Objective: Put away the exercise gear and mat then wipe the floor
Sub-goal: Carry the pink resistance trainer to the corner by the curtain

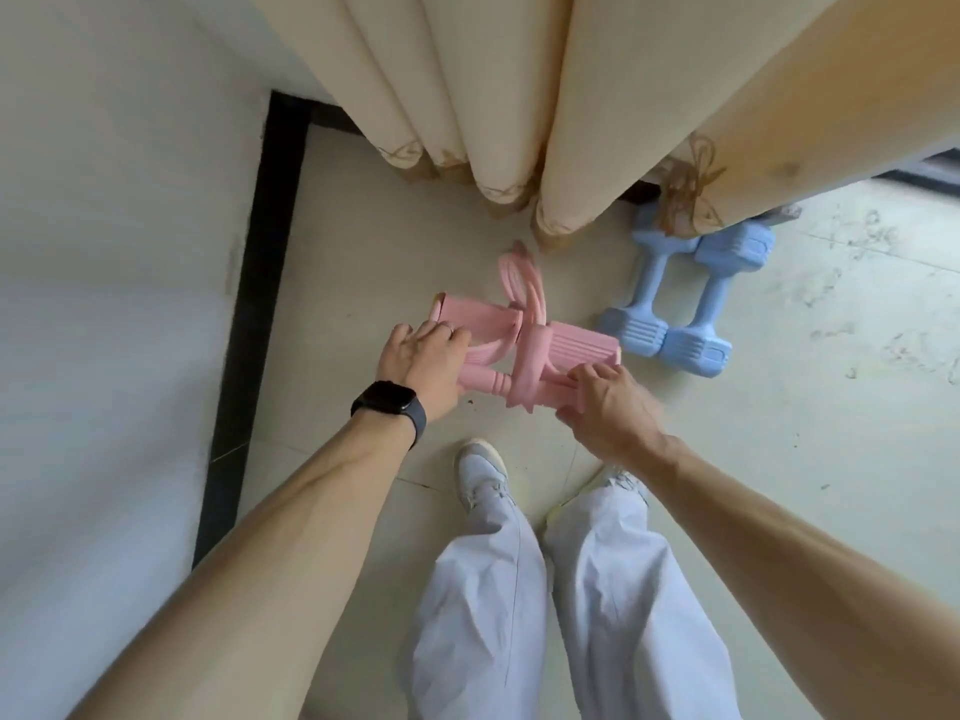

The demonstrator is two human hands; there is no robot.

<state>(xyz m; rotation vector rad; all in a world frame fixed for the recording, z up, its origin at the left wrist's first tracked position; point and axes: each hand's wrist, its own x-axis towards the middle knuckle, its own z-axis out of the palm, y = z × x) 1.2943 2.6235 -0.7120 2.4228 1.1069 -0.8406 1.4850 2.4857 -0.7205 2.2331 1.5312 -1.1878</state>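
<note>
A pink pedal resistance puller [535, 345] with rubber tubes and two foot pedals is held low over the beige tiled floor [779, 459], near the wall corner. My left hand [423, 363], with a black watch on the wrist, grips its left end around the handle bar. My right hand [605, 402] grips the right end under the ribbed pedal. Two light blue dumbbells [685, 304] lie side by side on the floor just right of the puller, their far ends under the curtain hem.
Cream curtains [519, 106] hang down to the floor behind the gear. A white wall [114, 252] with a black skirting strip [260, 283] runs along the left. My legs in pale trousers and white shoes [480, 475] stand just behind my hands.
</note>
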